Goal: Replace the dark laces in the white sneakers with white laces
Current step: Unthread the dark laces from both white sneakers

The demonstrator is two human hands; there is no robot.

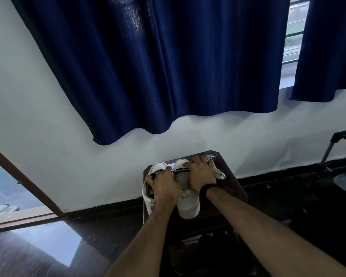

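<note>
Pair of white sneakers [189, 206] sat side by side on a small dark desk [231, 181], toes pointing to 12 o'clock, heels toward the person. A dark lace [179, 170] was visible running across the throat of the right-hand shoe, between the two hands; more dark lace showed under the left fingers at the other shoe. So the old laces looked still threaded, at least partly. How many eyelets were undone: couldn't tell, hands covered most of it.

White laces [218, 171] lay in a loose bundle on the desk at about 2 o'clock from the shoes, just beside the right hand, not yet in any eyelet as far as visible.

Left hand [164, 188] was on top of the left shoe, grip curled over its tongue area, fingertips on the dark lace; whether it actually pinched the lace wasn't clear. Right hand [201, 172] lay over the right shoe's forefoot, fingers bent and spread toward 12 o'clock; holding anything or just pressing: cannot tell. Black band [207, 187] on the right wrist.

Judgement: early stage, unlacing at best just begun. Left to do: strip both dark laces, thread both white ones.

Beyond the desk: white wall, blue curtain [158, 66] at 12 o'clock, dark floor.
</note>
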